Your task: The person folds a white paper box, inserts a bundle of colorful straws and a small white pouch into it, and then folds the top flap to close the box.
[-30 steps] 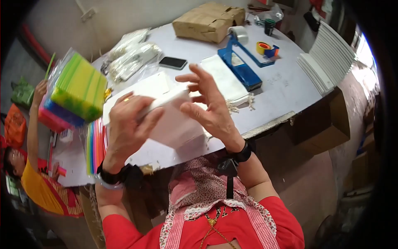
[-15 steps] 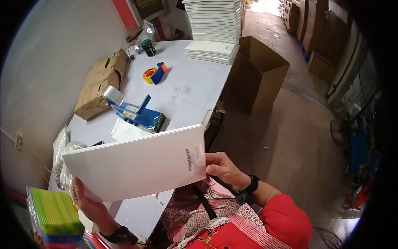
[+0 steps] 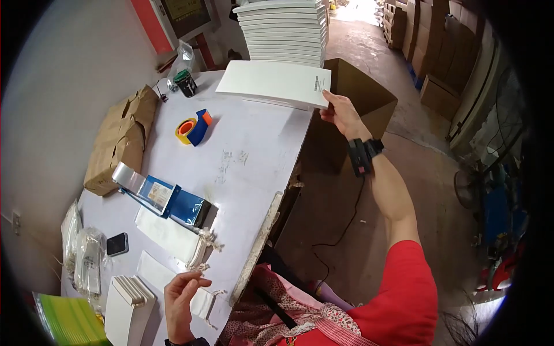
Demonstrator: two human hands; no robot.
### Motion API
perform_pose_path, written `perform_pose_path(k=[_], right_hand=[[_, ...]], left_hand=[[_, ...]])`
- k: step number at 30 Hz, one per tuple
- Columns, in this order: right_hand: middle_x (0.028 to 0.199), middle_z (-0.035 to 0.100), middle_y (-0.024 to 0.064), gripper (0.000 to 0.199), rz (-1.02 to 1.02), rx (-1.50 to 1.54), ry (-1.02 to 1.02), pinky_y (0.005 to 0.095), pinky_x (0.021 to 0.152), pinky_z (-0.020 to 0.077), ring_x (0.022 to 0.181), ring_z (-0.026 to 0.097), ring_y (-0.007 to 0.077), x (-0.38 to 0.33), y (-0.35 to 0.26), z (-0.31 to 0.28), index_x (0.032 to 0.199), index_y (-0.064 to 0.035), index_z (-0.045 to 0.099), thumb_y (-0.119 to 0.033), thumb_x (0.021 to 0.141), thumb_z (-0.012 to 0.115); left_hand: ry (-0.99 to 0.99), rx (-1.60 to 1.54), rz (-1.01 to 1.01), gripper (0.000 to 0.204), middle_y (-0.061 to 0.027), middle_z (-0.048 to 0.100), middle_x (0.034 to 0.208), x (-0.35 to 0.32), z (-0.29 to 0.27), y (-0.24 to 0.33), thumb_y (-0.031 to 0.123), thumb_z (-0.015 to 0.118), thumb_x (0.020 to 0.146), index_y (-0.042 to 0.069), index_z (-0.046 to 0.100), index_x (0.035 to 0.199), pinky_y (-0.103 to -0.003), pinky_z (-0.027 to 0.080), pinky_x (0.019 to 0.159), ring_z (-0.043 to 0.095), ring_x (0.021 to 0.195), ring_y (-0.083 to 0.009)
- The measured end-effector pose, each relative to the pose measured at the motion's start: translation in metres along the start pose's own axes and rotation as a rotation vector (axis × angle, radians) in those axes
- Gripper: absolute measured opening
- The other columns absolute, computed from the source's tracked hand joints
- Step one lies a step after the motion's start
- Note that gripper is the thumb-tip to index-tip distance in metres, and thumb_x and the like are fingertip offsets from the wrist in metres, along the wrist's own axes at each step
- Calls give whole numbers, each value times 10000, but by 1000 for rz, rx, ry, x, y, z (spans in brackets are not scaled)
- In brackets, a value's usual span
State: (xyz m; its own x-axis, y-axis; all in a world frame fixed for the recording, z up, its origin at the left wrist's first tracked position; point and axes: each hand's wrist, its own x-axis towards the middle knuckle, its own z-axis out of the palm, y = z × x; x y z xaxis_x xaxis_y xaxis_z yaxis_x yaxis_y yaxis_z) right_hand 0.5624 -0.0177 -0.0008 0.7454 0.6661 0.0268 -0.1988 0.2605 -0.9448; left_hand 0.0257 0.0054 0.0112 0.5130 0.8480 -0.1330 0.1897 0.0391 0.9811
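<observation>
Outstretched, the right hand pinches the flat white box, long axis running left-right; left hand loosely open.

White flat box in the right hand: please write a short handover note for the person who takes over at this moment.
Right hand: stretched far out, holding the white flat box by its near corner, over the far table edge beside the tall stack of similar boxes.
Left hand: near the body, fingers on small white pieces beside the upright white bags.
Done: the box is carried to the stack.
Left: it is not yet released. The open carton stands next to the table.
</observation>
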Motion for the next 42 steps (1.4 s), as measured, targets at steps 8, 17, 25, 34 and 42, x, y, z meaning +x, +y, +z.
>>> perform_pose_path(k=[8,17,25,34,42], right_hand=[[729,544,56,291,55,7,135,255,482,513,603,607,153,123,40,3,803,-5,560,-268,913,619],[712,672,134,405,-33,-591,239,336,465,501,519,612,206,180,71,-6,876,8,611,-397,877,618],[637,520,25,550,-270,-1251,346,288,529,385,538,463,114,154,58,-55,1271,-90,558,-513,932,469],[588,522,11,181,-527,-891,-631,226,466,370,493,470,74,-135,60,111,1051,-14,629,-122,916,574],[736,653,108,241,-438,-795,-1364,255,616,493,672,644,157,-295,81,274,1097,-14,609,-101,872,617]], left_hand=[[253,-109,-179,203,-141,684,801,-8,-17,-49,130,568,905,-39,608,1009,-341,544,778,682,779,-227],[335,-112,-237,196,-140,686,845,-16,-24,-68,105,568,903,-48,616,1015,-328,526,788,675,802,-217],[572,173,-104,218,-117,679,918,-34,-56,-72,152,616,901,-18,630,1037,-282,486,783,645,870,-202],[688,977,38,336,-173,529,1252,-109,-103,-103,190,675,838,37,603,1128,-380,458,909,523,1137,-331],[1085,1169,29,569,-201,374,1412,-143,-223,-110,438,570,892,84,482,1327,-515,244,1081,298,1335,-389]])
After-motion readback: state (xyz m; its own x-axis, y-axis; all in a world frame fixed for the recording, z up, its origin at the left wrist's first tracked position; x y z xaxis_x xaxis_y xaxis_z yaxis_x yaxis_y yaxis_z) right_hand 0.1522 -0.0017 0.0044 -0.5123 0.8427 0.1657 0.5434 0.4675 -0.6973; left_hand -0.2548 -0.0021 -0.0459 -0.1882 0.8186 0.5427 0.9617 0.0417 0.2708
